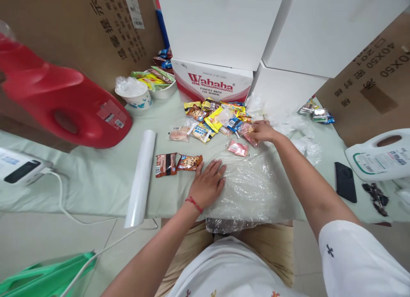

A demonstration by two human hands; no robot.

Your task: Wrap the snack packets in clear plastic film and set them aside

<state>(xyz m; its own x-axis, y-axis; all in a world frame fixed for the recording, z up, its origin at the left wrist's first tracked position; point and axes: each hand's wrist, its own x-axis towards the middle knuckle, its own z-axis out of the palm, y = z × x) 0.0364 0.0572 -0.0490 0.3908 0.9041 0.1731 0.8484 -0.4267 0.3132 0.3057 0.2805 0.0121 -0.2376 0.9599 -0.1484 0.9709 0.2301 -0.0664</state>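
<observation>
My left hand [209,181] lies flat at the edge of a clear plastic sheet [253,184], fingers stretched out. Its fingertips reach the orange-brown cookie packet [188,162], beside which a brown snack packet [165,164] lies. At the right side of a heap of wrapped snacks, my right hand [263,131] has its fingers closed on a pink snack packet [248,133]. Another pink packet [237,147] lies just in front of it. The heap includes a yellow packet [214,120] and a blue-and-white packet [202,132]. A pale packet [179,134] sits to the left.
A white roll [141,177] lies left of the packets. Behind the heap stands a Wahaha carton [213,81] with white boxes above. A red jug [70,105] and paper tub [136,96] are at left. A phone [345,182] and white jug [381,156] are at right.
</observation>
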